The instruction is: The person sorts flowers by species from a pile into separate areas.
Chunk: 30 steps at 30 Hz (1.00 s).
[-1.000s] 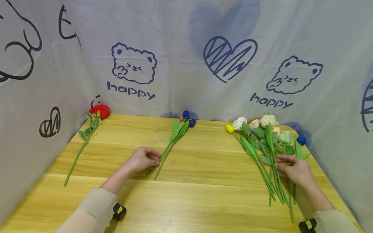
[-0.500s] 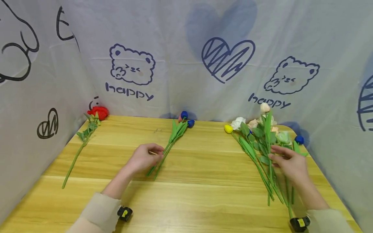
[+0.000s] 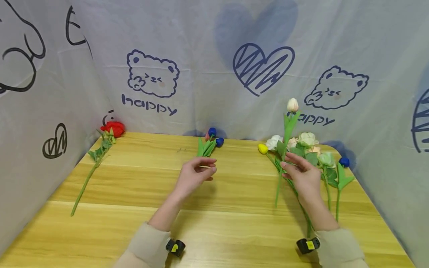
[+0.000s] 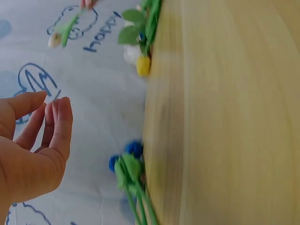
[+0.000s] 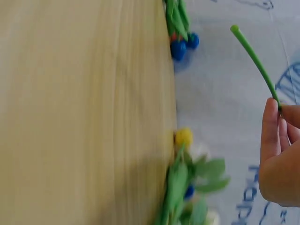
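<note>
A white tulip with a green leaf is held upright in my right hand, its stem pinched between thumb and fingertips. It hangs above the flower pile on the right. My left hand is raised over the middle of the table, fingers loosely bent, with nothing between thumb and fingertips in the left wrist view. Beyond it lie tulips with blue heads and a pink one; the hand hides their stems in the head view.
At right, the pile includes a yellow tulip, a white rose, a pale green rose and a blue tulip. A red rose lies at the far left of the wooden table. Printed cloth walls stand around it.
My right hand has lifted the white tulip out of the pile and carried it up and leftward. My left hand has moved right, away from the stems of the blue and pink tulips.
</note>
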Each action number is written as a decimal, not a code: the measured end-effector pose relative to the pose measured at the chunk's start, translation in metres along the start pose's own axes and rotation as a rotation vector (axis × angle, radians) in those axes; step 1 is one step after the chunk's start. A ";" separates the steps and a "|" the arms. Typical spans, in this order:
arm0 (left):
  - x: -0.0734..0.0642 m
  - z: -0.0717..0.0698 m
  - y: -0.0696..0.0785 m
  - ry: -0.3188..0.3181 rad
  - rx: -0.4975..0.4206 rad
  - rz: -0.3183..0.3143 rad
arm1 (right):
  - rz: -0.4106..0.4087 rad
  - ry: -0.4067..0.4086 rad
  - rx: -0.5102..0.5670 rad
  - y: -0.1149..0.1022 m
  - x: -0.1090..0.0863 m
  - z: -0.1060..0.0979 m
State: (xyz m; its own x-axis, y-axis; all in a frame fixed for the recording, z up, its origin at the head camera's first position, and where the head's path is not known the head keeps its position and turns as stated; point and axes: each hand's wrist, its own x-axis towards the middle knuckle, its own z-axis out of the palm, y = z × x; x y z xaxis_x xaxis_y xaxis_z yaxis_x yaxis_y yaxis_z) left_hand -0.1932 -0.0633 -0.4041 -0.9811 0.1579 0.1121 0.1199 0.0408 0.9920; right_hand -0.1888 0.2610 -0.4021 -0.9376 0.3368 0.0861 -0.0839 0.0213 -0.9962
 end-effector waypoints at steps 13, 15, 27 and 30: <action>0.007 0.035 -0.005 -0.092 -0.026 -0.034 | -0.069 -0.041 0.224 0.007 -0.010 0.090; 0.008 0.036 -0.007 -0.109 -0.016 -0.054 | -0.056 -0.053 0.245 0.009 -0.013 0.100; 0.008 0.037 -0.016 -0.181 -0.021 -0.158 | -0.030 -0.064 0.282 0.018 -0.020 0.115; 0.008 0.038 -0.018 -0.198 -0.021 -0.168 | -0.021 -0.068 0.279 0.020 -0.018 0.117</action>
State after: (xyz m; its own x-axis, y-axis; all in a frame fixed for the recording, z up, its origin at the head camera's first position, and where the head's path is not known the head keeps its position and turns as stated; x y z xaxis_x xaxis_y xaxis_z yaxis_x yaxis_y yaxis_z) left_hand -0.1970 -0.0252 -0.4233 -0.9379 0.3406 -0.0661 -0.0474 0.0629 0.9969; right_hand -0.2127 0.1453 -0.4231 -0.9544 0.2752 0.1160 -0.1839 -0.2351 -0.9544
